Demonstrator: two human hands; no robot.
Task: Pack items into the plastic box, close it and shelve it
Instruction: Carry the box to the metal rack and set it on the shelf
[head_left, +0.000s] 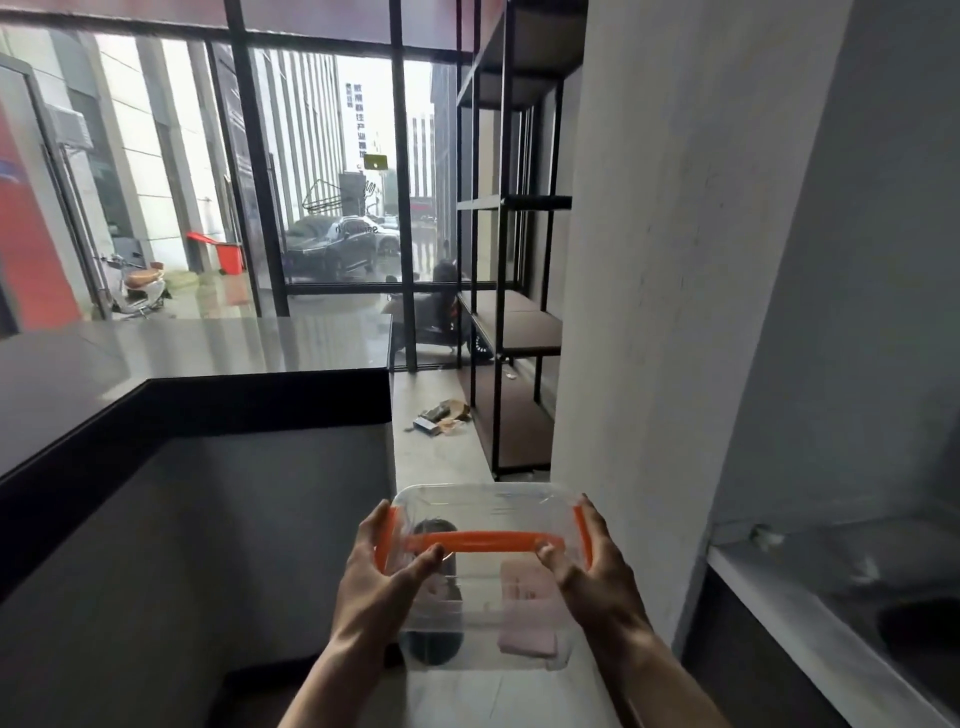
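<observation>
Two large masses frame your view: the dark counter (156, 384) on the left, with its glossy top reaching toward the far window wall (311, 171), and the pale grey column (675, 260) on the right. Between them a strip of grey floor runs away from you to a black metal shelving unit (511, 322) with brown boards, standing just left of the column. Some scraps of cardboard and packaging (441, 415) lie on the floor near its foot. At the near right a steel sink (904, 639) is set in a light worktop.

You hold the clear plastic box (485, 577) in the air in front of you, low in the view and over the floor strip, with its lid on. Its orange handle (483, 541) lies flat across the lid, and orange clips show at both ends. Your left hand (382, 566) grips the left end, fingers over the clip and thumb pressed on the lid by the handle's end. Your right hand (592, 564) clasps the right end the same way. Inside you can make out a folded pink cloth (527, 613) on the right and a dark round object (434, 644) on the left; what it is cannot be told.
</observation>
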